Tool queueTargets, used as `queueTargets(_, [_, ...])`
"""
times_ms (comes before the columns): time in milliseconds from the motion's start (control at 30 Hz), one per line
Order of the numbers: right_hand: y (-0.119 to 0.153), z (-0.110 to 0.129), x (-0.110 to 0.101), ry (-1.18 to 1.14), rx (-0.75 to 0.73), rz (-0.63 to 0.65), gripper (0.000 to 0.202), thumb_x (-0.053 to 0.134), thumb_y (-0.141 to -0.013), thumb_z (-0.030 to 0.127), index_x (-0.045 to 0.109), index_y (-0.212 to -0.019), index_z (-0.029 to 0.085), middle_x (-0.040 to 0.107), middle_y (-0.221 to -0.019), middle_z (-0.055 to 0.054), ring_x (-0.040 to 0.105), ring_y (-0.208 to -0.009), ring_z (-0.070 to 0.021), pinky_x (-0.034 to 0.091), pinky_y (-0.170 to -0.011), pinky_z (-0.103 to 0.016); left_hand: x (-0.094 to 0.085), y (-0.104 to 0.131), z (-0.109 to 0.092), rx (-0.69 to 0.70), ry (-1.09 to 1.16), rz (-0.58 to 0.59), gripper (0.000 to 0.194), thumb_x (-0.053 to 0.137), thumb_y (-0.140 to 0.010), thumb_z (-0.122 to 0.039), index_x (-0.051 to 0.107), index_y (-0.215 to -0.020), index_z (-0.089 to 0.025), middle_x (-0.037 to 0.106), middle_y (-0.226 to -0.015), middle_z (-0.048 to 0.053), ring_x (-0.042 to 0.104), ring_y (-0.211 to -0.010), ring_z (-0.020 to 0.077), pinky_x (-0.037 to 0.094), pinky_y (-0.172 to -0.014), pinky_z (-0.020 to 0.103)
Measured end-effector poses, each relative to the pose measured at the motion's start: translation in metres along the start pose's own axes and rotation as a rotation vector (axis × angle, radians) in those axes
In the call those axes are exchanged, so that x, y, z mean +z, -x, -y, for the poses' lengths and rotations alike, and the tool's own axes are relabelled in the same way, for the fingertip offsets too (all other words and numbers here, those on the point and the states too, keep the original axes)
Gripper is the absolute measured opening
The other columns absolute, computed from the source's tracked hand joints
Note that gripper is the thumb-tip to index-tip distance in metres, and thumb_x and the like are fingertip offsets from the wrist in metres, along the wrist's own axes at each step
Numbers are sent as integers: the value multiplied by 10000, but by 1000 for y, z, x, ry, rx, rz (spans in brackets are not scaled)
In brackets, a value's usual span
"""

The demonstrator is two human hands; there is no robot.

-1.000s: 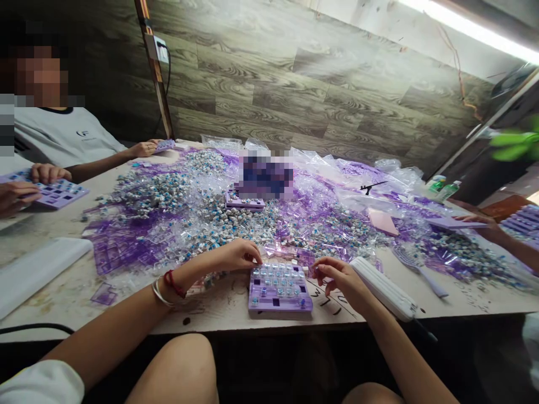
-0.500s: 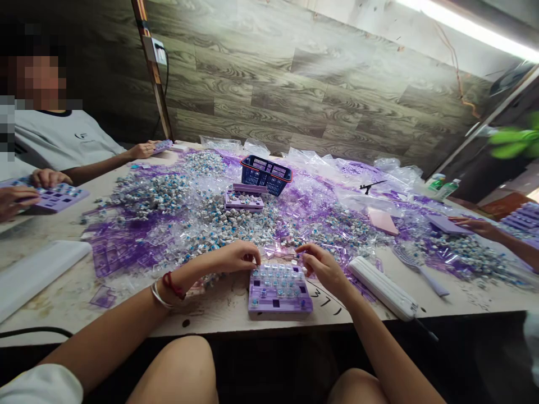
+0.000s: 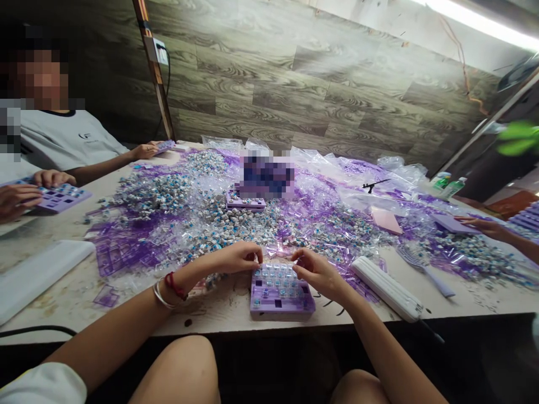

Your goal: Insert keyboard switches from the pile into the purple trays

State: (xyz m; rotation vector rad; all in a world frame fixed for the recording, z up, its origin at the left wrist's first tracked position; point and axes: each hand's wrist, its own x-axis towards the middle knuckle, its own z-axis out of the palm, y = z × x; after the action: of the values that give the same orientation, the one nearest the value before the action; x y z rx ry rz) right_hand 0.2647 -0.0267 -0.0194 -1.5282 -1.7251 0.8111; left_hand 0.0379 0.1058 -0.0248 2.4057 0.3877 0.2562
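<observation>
A small purple keyboard base (image 3: 283, 307) lies flat at the table's front edge, with clear and blue switches seated in rows. Several square holes in it show dark. My left hand (image 3: 242, 257) is closed at its back left corner, thumb and fingers pinched together; whatever they hold is hidden. Over the back right corner, my right hand (image 3: 315, 272) is also closed in a pinch, fingertips close to the top rows. Anything between those fingertips is too small to make out.
Loose switches (image 3: 227, 227) and purple plastic pieces (image 3: 126, 247) heap across the table. A white bar-shaped object (image 3: 385, 287) and a lilac brush (image 3: 435, 280) lie to the right. A long white case (image 3: 46, 275) is at left. Co-workers' hands (image 3: 54, 178) work at both sides.
My right hand has moved left, from beside the base's right edge to over its back right corner. My left hand has stayed at the back left corner.
</observation>
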Motion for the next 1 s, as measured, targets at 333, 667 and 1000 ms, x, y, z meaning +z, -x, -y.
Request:
queueTargets(333, [0,2,-3,13,0,31,48,524,-787,232,534,-767,190,559,-689,1,519,-626,-135,402,-563,-250,3,-1,-3,-26,97,-67,155,605,-817,-258,669,-860,-123,632,-736,17,542,-657,108,391,-587,172])
queueTargets(667, [0,-2,-2,-4,3,36,43,525,-775,227,529,-751,192,555,-677,7,524,-615,-127,419,-558,-244,5,-4,8,131,-15,-73,153,545,-869,-180,690,-845,-135,621,-869,64,571,-805,134,429,-744,201])
queueTargets(1000, [0,-3,-2,-20,3,40,55,532,-772,241,532,-744,194,548,-670,10,521,-611,-128,421,-558,-247,5,-3,6,125,13,-140,127,556,-810,-113,673,-858,-124,623,-867,59,566,-773,127,427,-698,202])
